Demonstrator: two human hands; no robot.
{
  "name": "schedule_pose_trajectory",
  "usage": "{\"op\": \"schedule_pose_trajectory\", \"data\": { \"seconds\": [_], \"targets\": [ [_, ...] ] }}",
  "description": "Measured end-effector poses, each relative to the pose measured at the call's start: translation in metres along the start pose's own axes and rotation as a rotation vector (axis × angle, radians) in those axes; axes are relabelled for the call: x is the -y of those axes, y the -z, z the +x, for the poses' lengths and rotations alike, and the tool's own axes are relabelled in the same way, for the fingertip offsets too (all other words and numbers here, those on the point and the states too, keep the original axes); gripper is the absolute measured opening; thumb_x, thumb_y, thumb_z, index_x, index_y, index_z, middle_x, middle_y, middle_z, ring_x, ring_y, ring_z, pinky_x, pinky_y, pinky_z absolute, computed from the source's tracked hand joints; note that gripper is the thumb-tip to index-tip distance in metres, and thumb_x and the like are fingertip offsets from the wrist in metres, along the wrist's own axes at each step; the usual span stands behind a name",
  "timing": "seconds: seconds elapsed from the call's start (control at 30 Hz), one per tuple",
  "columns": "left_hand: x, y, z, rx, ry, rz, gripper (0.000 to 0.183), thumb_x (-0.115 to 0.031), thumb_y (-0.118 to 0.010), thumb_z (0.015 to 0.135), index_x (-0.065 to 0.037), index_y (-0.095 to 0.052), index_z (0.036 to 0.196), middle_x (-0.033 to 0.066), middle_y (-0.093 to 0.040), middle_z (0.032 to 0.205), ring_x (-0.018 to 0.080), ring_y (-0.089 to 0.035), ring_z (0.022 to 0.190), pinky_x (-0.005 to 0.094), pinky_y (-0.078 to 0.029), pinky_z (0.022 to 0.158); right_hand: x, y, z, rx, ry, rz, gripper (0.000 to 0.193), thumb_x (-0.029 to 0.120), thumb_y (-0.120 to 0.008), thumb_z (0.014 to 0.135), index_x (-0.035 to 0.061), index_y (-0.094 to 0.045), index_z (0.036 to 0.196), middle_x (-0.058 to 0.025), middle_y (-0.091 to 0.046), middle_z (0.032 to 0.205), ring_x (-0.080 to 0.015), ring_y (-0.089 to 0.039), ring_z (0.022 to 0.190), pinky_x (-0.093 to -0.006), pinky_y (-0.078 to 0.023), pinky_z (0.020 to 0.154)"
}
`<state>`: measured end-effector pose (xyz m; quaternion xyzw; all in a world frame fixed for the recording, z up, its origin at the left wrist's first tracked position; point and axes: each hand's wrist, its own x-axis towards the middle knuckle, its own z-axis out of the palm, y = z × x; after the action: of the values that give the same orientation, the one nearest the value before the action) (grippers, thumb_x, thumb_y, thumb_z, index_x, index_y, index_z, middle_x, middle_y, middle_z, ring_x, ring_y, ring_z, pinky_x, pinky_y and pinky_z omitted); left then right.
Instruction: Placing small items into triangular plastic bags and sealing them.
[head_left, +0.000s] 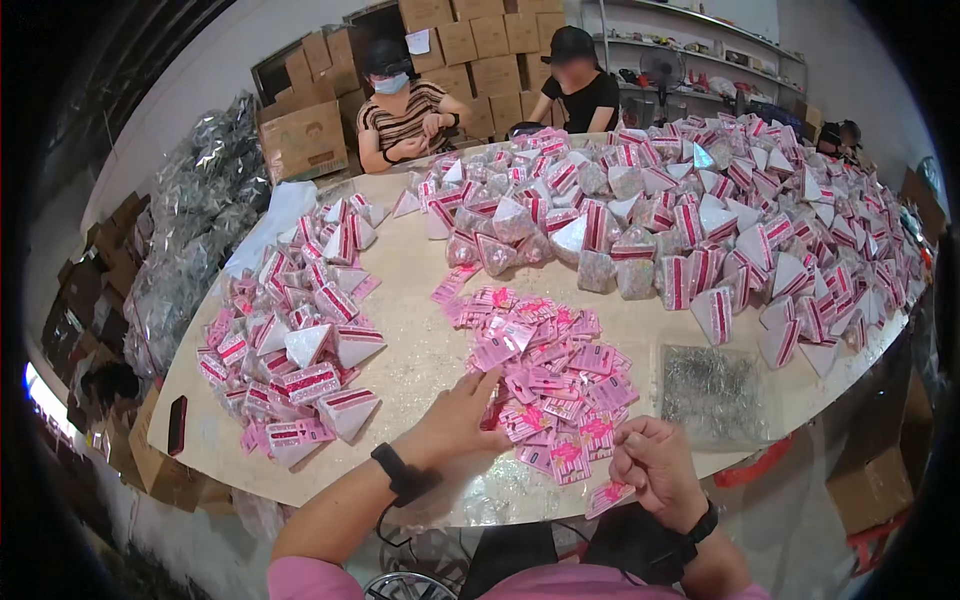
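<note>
Stacked cardboard boxes rise against the wall beyond a pale, smooth table, on the far side from the pile of pink cards. This pile, flat, glossy-looking rectangles overlapping at every angle, lies on the table between the person's two hands. At its left edge is the left hand, thumb well apart from the fingers; whether a card is caught between them, I cannot tell. Just beside the pile's lower right side hangs the right hand, fingers curled narrow toward the thumb; I cannot tell if they hold anything. To the pile's right, a shallow clear tray contains a tangle of thin, silvery, wire-like pieces. Left of the pile is a heap of glittery wedges, white-topped with pink-striped sides; a larger mound of similar wedges spreads beyond it and to its right. Crinkled transparent plastic bags bulge farther off to its left.
</note>
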<state>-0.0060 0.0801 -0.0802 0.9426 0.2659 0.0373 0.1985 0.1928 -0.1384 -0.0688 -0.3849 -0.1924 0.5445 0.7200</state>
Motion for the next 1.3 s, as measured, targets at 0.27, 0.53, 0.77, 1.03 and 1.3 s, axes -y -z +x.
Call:
{"op": "schedule_pose_trajectory", "data": {
  "seconds": [0.27, 0.53, 0.77, 1.03, 1.3],
  "targets": [
    [0.049, 0.077, 0.095, -0.126, 0.342, -0.079, 0.074, -0.041, -0.066, 0.072, -0.007, -0.042, 0.133, 0.0224, -0.06, 0.109, 0.0332, -0.058, 0.103, 0.0364, -0.046, 0.088, -0.015, 0.031, 0.0, 0.111, -0.181, 0.156, 0.015, 0.011, -0.057, 0.088, -0.0034, -0.056, 0.093, -0.0088, -0.053, 0.061, -0.011, -0.041, 0.043, -0.0267, -0.043, 0.051],
    [0.148, 0.038, 0.182, -0.216, 0.296, 0.007, 0.079, -0.054, -0.061, 0.071, -0.016, -0.037, 0.136, 0.022, -0.033, 0.14, 0.0439, -0.033, 0.126, 0.0461, -0.033, 0.103, -0.017, 0.027, 0.003, 0.258, -0.283, 0.172, 0.013, 0.013, -0.058, 0.086, 0.0015, -0.057, 0.093, -0.0019, -0.044, 0.053, -0.0098, -0.038, 0.043, -0.0285, -0.039, 0.046],
    [0.163, -0.007, 0.184, -0.042, 0.135, 0.04, 0.071, -0.057, -0.05, 0.08, -0.011, -0.038, 0.133, 0.0198, -0.028, 0.142, 0.0415, -0.023, 0.131, 0.0516, -0.026, 0.104, -0.016, 0.027, 0.008, 0.331, -0.321, 0.13, 0.019, 0.018, -0.062, 0.086, 0.0013, -0.056, 0.093, -0.0026, -0.044, 0.052, -0.0102, -0.04, 0.042, -0.0286, -0.042, 0.043],
    [0.063, 0.087, 0.186, 0.056, 0.263, 0.12, 0.051, -0.03, -0.058, 0.077, -0.001, -0.047, 0.117, 0.0251, -0.053, 0.118, 0.0422, -0.054, 0.1, 0.0445, -0.045, 0.085, -0.016, 0.031, 0.01, 0.311, -0.348, 0.162, 0.02, 0.017, -0.062, 0.086, -0.0002, -0.056, 0.093, -0.0043, -0.047, 0.052, -0.0119, -0.044, 0.042, -0.0284, -0.044, 0.043],
    [0.114, 0.064, 0.245, -0.564, -0.055, 0.197, 0.064, -0.016, -0.07, 0.063, -0.001, -0.043, 0.119, 0.0266, -0.056, 0.109, 0.0413, -0.055, 0.1, 0.0444, -0.046, 0.084, -0.015, 0.034, 0.009, 0.31, -0.366, 0.119, 0.021, 0.017, -0.063, 0.085, -0.0017, -0.056, 0.092, -0.0043, -0.047, 0.052, -0.0113, -0.044, 0.042, -0.0273, -0.046, 0.043]
  ]
}}
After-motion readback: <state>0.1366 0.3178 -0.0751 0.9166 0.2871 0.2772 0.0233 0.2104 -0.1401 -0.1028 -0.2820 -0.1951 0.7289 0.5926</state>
